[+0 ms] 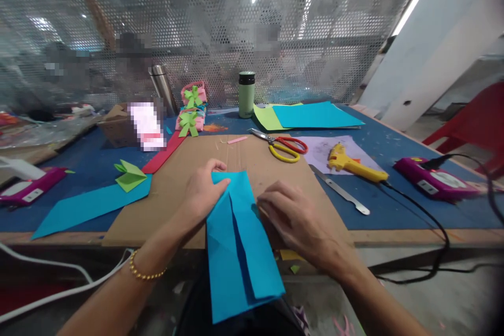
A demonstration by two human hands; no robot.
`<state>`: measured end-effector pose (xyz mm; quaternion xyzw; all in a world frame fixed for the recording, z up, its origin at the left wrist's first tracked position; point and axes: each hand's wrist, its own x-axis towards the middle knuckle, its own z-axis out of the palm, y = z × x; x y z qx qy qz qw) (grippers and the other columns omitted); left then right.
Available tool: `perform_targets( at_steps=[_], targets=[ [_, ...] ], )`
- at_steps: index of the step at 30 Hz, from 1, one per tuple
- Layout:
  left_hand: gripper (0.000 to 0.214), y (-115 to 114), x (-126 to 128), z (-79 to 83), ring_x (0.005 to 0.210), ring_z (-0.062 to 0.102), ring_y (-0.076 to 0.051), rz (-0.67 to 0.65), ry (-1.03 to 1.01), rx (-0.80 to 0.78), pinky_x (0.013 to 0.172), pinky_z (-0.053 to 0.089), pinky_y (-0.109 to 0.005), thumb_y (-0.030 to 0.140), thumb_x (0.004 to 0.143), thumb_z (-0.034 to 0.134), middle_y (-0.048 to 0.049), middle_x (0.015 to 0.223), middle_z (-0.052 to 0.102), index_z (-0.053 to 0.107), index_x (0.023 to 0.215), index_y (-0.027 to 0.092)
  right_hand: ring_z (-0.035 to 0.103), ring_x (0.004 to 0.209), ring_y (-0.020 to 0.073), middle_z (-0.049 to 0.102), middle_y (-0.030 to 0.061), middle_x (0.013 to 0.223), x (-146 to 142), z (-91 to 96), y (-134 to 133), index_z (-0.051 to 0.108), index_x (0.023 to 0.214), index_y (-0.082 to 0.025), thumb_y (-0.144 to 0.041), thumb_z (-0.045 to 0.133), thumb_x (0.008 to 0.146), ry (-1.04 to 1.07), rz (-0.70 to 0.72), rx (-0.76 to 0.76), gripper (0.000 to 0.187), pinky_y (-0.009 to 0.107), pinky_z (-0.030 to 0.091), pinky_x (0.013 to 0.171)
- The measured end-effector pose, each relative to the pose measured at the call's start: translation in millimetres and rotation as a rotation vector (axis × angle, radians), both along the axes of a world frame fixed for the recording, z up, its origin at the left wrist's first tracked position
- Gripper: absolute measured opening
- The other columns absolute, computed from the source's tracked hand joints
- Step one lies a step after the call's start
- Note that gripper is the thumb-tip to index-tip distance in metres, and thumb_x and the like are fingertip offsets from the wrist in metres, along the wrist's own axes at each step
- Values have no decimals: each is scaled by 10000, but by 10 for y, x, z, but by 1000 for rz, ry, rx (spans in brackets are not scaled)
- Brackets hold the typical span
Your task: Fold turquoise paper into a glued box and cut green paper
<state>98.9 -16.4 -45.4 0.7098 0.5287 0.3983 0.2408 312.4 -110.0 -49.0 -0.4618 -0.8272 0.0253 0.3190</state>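
Observation:
A folded sheet of blue paper (220, 252) has two flaps meeting at a gap down its middle. It hangs over the table's front edge toward my lap. My left hand (205, 189) grips its upper left corner, thumb on top and fingers behind. Along the paper's right edge is my right hand (289, 212), its fingers curled together with the tips at that edge. The thumb is hidden, and whether those fingers pinch anything cannot be seen. Beneath both hands lies a brown cardboard sheet (177, 168).
Beyond the cardboard's middle lie scissors (275, 143). To the right are a yellow glue gun (350, 164) with a black cord, a metal blade (342, 191) and a purple power strip (433, 178). A green tumbler (247, 97) stands behind. At left lies a blue paper strip (86, 209).

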Motion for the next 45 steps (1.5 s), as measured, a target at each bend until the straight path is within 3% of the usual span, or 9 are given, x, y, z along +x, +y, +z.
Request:
perform_targets(
  at_steps=[4, 8, 12, 17, 20, 24, 30, 38, 45],
  targets=[
    [353, -129, -91, -7, 1072, 586, -300, -65, 307, 163, 916, 461, -439, 192, 795, 664, -116, 1180, 620, 650, 1147, 196, 559, 907, 205, 648, 101, 1013, -47, -74, -17, 659, 1079, -161, -111, 448, 988, -87, 46, 17, 235, 358, 428, 779],
    [222, -284, -236, 46, 1031, 583, -257, -180, 415, 335, 914, 454, -437, 205, 929, 540, -89, 1188, 620, 632, 1131, 207, 547, 899, 213, 651, 106, 1010, -17, -118, 9, 660, 1077, -157, -130, 438, 996, -100, 57, 12, 238, 363, 429, 770],
    [177, -319, -359, 50, 968, 597, -214, -361, 386, 258, 865, 467, -377, 208, 976, 489, -43, 1081, 679, 621, 1093, 219, 567, 887, 209, 658, 105, 983, -20, -65, 40, 651, 1062, -155, -156, 411, 1013, -100, 49, 4, 245, 359, 435, 773],
    [194, -269, -361, 1, 1017, 597, -209, -457, 340, 185, 884, 469, -360, 176, 976, 468, -70, 1087, 673, 605, 1114, 181, 593, 799, 185, 656, 62, 883, -196, 195, 168, 625, 1005, -172, -302, 499, 999, -85, -9, -111, 181, 317, 420, 709],
    [241, -267, -364, -45, 1003, 588, -202, -478, 303, 194, 875, 467, -357, 147, 979, 425, -68, 1078, 666, 589, 1152, 187, 584, 757, 174, 649, 50, 871, -358, 352, 258, 593, 978, -170, -351, 586, 941, -117, 49, -209, 185, 293, 402, 658],
    [273, -308, -424, -83, 965, 578, -201, -486, 249, 204, 858, 463, -360, 93, 949, 380, -71, 1035, 651, 602, 1078, 187, 596, 807, 169, 659, 55, 923, -444, 480, 333, 593, 987, -168, -176, 557, 909, -182, 203, -277, 86, 291, 426, 700],
    [251, -304, -507, -124, 856, 562, -168, -459, 157, 131, 785, 453, -324, 74, 923, 357, -31, 909, 614, 577, 953, 190, 617, 912, 165, 657, 52, 1039, -343, 535, 456, 649, 1100, -215, -108, 499, 934, -257, 452, -347, 248, 289, 461, 779],
    [267, -239, -537, -198, 885, 610, -151, -406, -21, 14, 799, 474, -311, 73, 903, 362, -22, 957, 656, 583, 984, 200, 616, 886, 169, 631, 63, 1026, -458, 414, 584, 630, 1145, -207, -45, 499, 888, -347, 457, -320, 331, 283, 467, 737],
    [254, -228, -548, -209, 904, 623, -157, -393, -6, 3, 806, 482, -315, 88, 914, 386, -25, 976, 673, 597, 994, 205, 606, 897, 170, 617, 72, 1032, -502, 287, 677, 665, 1078, -197, -105, 497, 950, -283, 461, -305, 230, 289, 468, 741]
  ],
)
